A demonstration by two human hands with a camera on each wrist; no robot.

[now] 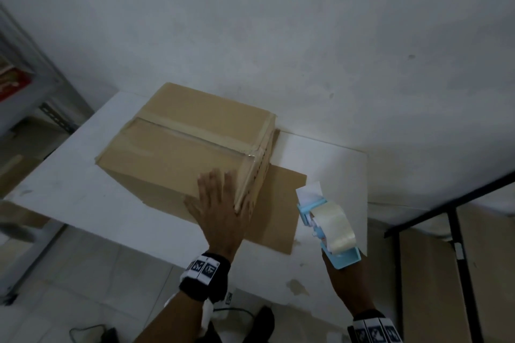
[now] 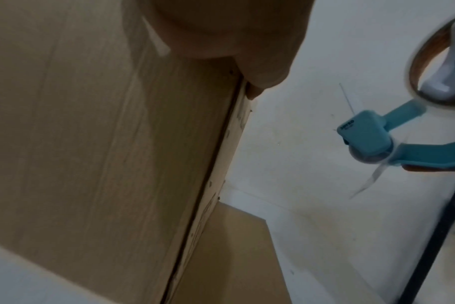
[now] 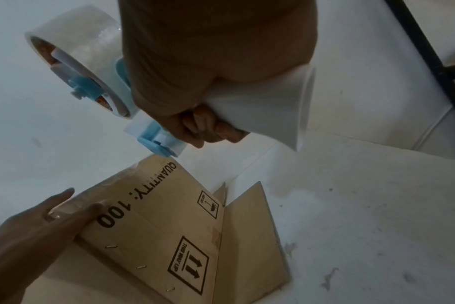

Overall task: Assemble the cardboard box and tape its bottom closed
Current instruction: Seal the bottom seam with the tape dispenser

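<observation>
The brown cardboard box (image 1: 181, 147) stands on the white table (image 1: 69, 175) with its closed flaps facing up. Clear tape (image 1: 195, 135) runs along the centre seam and over the right edge. My left hand (image 1: 220, 192) lies flat, fingers straight, on the box's near right corner, seen also in the right wrist view (image 3: 52, 216). One flap (image 1: 281, 203) lies spread on the table right of the box. My right hand (image 1: 342, 276) grips a light blue tape dispenser (image 1: 328, 225) with a clear roll, held just right of that flap, apart from the box (image 3: 169, 226).
A white wall stands right behind the table. A grey metal shelf (image 1: 28, 64) is at the far left. A black frame (image 1: 451, 217) with cardboard sheets (image 1: 434, 273) behind it is at the right. Cables (image 1: 92, 331) lie on the tiled floor near my feet.
</observation>
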